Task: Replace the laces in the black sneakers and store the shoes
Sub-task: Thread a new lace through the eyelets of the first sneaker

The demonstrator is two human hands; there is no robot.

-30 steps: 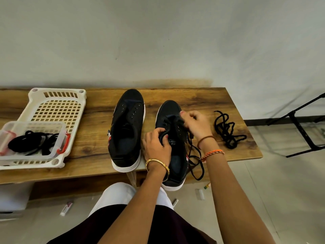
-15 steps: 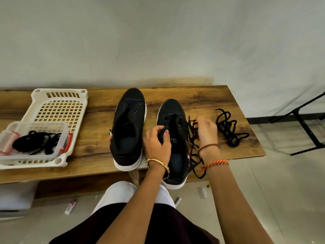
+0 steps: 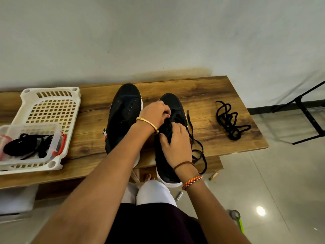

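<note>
Two black sneakers with white soles stand toe-away on a wooden bench (image 3: 207, 95). The left sneaker (image 3: 125, 110) has bare eyelets and no lace. On the right sneaker (image 3: 169, 103), my left hand (image 3: 155, 112) reaches across and pinches the black lace (image 3: 192, 131) near the upper eyelets. My right hand (image 3: 176, 144) grips the tongue and side of that same shoe. The lace's loose ends trail off the shoe's right side and over the bench edge.
A loose bundle of black lace (image 3: 228, 120) lies at the bench's right end. At the left, a white plastic basket (image 3: 51, 106) carries a clear box (image 3: 52, 148) with more black laces. A black stand (image 3: 309, 113) is on the floor to the right.
My left hand moved up from the shoe's tongue to the upper eyelets. My right hand came back from the lace at the shoe's right side and now grips the shoe.
</note>
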